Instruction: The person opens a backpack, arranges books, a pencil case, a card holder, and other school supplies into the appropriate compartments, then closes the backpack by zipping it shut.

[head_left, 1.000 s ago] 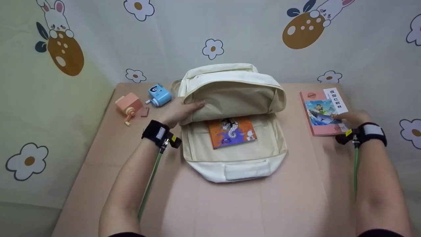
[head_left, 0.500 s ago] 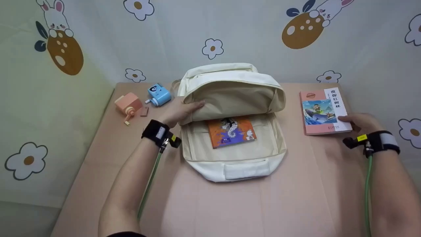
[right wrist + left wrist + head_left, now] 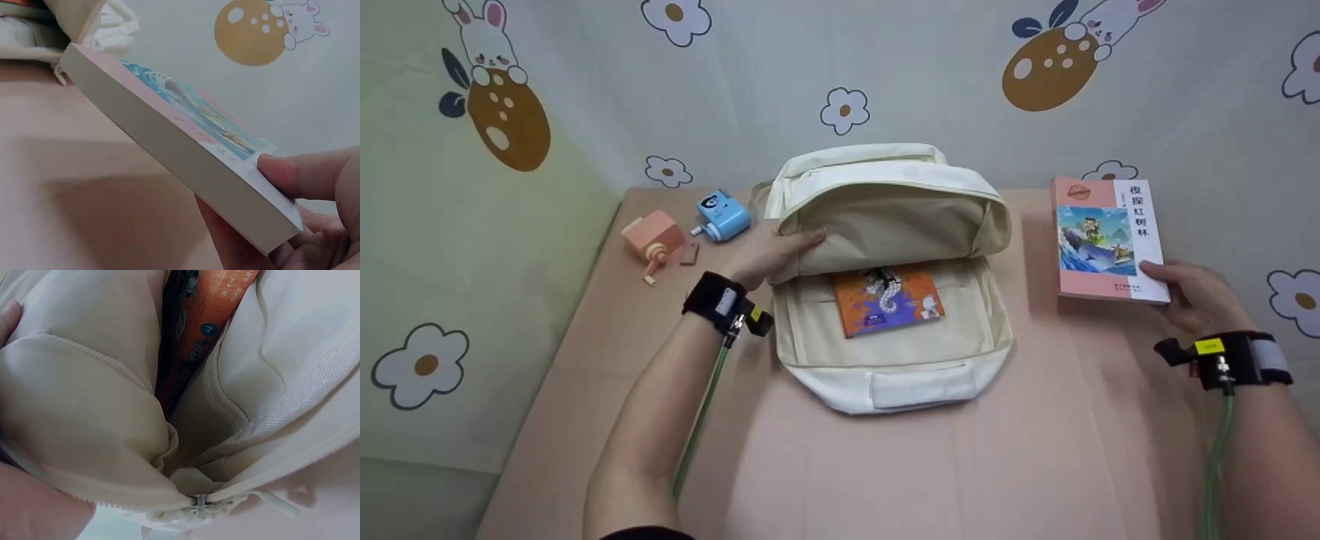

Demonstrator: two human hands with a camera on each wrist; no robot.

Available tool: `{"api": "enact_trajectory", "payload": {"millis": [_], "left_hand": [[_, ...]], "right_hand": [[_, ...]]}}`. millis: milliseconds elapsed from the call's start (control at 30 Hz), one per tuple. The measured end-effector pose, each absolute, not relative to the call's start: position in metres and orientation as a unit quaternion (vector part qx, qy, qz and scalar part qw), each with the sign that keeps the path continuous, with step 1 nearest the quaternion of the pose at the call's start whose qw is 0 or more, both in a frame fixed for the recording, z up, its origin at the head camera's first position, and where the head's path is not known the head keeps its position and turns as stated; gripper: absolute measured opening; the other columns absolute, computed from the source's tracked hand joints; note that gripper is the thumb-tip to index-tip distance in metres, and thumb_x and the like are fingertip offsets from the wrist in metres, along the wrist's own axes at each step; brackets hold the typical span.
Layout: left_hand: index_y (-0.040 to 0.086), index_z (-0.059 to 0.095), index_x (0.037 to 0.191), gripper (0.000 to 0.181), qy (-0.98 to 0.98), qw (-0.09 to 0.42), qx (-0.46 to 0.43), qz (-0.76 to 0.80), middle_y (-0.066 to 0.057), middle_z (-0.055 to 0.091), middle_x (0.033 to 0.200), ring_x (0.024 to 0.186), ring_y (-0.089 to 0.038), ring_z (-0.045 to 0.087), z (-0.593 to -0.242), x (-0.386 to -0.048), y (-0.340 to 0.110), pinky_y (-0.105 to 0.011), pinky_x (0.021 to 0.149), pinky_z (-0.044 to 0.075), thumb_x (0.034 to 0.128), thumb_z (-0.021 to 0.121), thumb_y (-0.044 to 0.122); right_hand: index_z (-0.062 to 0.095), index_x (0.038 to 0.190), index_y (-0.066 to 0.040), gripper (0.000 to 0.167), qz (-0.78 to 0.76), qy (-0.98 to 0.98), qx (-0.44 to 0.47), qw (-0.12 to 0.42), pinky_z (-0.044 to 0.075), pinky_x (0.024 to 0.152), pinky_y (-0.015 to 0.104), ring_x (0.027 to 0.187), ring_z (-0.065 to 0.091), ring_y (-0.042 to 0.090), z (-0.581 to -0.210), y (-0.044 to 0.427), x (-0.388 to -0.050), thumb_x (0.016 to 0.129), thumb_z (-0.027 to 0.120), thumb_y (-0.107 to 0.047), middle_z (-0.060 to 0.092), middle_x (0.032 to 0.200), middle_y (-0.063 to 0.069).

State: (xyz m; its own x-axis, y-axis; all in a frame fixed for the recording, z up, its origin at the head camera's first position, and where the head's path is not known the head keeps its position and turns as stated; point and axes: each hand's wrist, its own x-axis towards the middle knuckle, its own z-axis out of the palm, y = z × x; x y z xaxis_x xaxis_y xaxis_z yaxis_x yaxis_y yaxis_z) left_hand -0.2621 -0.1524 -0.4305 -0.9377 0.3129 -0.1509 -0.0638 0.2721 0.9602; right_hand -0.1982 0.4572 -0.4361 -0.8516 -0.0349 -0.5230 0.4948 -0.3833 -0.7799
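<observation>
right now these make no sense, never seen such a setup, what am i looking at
There is no machine, just a person's bare left hand and right hand. One view looks down from the head; the other two come from small cameras strapped to the wrists. The left hand holds open the flap of a cream backpack, where an orange and purple book lies. The right hand grips a thick pink and white book above the table. On the table's left side sit a pink crank device, a blue one and a small pink block.
</observation>
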Motion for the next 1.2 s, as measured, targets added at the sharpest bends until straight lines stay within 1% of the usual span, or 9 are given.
{"api": "enact_trajectory", "payload": {"millis": [100, 233, 300, 400, 500, 600, 867, 1033, 1200], "left_hand": [[0.018, 0.056, 0.141, 0.071, 0.787, 0.151, 0.077, 0.593, -0.004, 0.058, 0.135, 0.127, -0.021, 0.053, -0.431, -0.262, -0.153, -0.041, 0.113, 0.037, 0.0842, 0.08, 0.054], [0.017, 0.054, 0.142, 0.071, 0.777, 0.147, 0.085, 0.606, -0.004, 0.058, 0.137, 0.129, -0.02, 0.052, -0.431, -0.262, -0.151, -0.039, 0.114, 0.035, 0.0853, 0.08, 0.051], [0.016, 0.054, 0.142, 0.07, 0.77, 0.146, 0.087, 0.616, -0.005, 0.057, 0.137, 0.129, -0.02, 0.052, -0.431, -0.262, -0.15, -0.038, 0.114, 0.035, 0.0859, 0.081, 0.048], [0.012, 0.056, 0.139, 0.068, 0.763, 0.148, 0.081, 0.624, -0.006, 0.059, 0.135, 0.126, -0.02, 0.054, -0.43, -0.262, -0.15, -0.037, 0.112, 0.038, 0.0862, 0.081, 0.047], [0.013, 0.057, 0.138, 0.067, 0.767, 0.145, 0.079, 0.62, -0.006, 0.06, 0.134, 0.124, -0.02, 0.056, -0.429, -0.261, -0.15, -0.036, 0.111, 0.039, 0.0858, 0.081, 0.047], [0.013, 0.056, 0.14, 0.068, 0.766, 0.144, 0.08, 0.621, -0.006, 0.059, 0.134, 0.125, -0.02, 0.056, -0.428, -0.261, -0.149, -0.036, 0.111, 0.039, 0.0862, 0.081, 0.046], [0.011, 0.056, 0.14, 0.07, 0.771, 0.142, 0.08, 0.615, -0.007, 0.059, 0.134, 0.124, -0.021, 0.056, -0.427, -0.261, -0.149, -0.037, 0.111, 0.039, 0.0856, 0.081, 0.048], [0.012, 0.056, 0.14, 0.069, 0.776, 0.137, 0.08, 0.61, -0.007, 0.059, 0.134, 0.125, -0.021, 0.055, -0.427, -0.261, -0.148, -0.038, 0.112, 0.037, 0.086, 0.081, 0.049], [0.013, 0.055, 0.14, 0.068, 0.776, 0.137, 0.081, 0.611, -0.007, 0.058, 0.134, 0.125, -0.021, 0.055, -0.427, -0.261, -0.148, -0.037, 0.111, 0.038, 0.0867, 0.08, 0.048]], "right_hand": [[0.074, 0.117, -0.016, 0.02, -0.818, 0.527, 0.173, 0.153, 0.056, 0.089, 0.028, 0.104, 0.072, 0.022, -0.426, 0.448, -0.19, 0.102, 0.063, -0.009, 0.074, 0.116, 0.006], [0.072, 0.126, -0.013, 0.027, -0.824, 0.541, 0.111, 0.131, 0.057, 0.088, 0.031, 0.104, 0.072, 0.026, -0.409, 0.431, -0.18, 0.103, 0.059, -0.005, 0.072, 0.12, 0.011], [0.07, 0.129, -0.011, 0.03, -0.821, 0.551, 0.068, 0.134, 0.058, 0.086, 0.033, 0.104, 0.073, 0.028, -0.398, 0.42, -0.176, 0.105, 0.055, -0.004, 0.072, 0.121, 0.013], [0.065, 0.136, -0.007, 0.035, -0.819, 0.548, -0.012, 0.172, 0.058, 0.085, 0.039, 0.105, 0.072, 0.032, -0.382, 0.401, -0.169, 0.107, 0.045, -0.001, 0.071, 0.123, 0.017], [0.058, 0.141, -0.002, 0.04, -0.799, 0.551, -0.094, 0.222, 0.057, 0.085, 0.041, 0.106, 0.071, 0.035, -0.371, 0.381, -0.163, 0.108, 0.036, 0.003, 0.069, 0.125, 0.02], [0.056, 0.143, 0.0, 0.042, -0.769, 0.573, -0.144, 0.246, 0.057, 0.084, 0.041, 0.106, 0.071, 0.035, -0.367, 0.363, -0.159, 0.107, 0.034, 0.005, 0.068, 0.126, 0.02], [0.06, 0.137, -0.002, 0.036, -0.705, 0.616, -0.155, 0.316, 0.057, 0.086, 0.039, 0.104, 0.072, 0.033, -0.372, 0.318, -0.157, 0.105, 0.045, 0.005, 0.07, 0.123, 0.019], [0.063, 0.131, 0.001, 0.03, -0.675, 0.624, -0.166, 0.357, 0.059, 0.082, 0.034, 0.097, 0.075, 0.026, -0.392, 0.291, -0.162, 0.104, 0.051, 0.002, 0.073, 0.117, 0.018], [0.063, 0.131, 0.005, 0.029, -0.669, 0.598, -0.146, 0.417, 0.058, 0.085, 0.034, 0.1, 0.074, 0.024, -0.416, 0.271, -0.165, 0.105, 0.052, -0.001, 0.072, 0.119, 0.019]]}}
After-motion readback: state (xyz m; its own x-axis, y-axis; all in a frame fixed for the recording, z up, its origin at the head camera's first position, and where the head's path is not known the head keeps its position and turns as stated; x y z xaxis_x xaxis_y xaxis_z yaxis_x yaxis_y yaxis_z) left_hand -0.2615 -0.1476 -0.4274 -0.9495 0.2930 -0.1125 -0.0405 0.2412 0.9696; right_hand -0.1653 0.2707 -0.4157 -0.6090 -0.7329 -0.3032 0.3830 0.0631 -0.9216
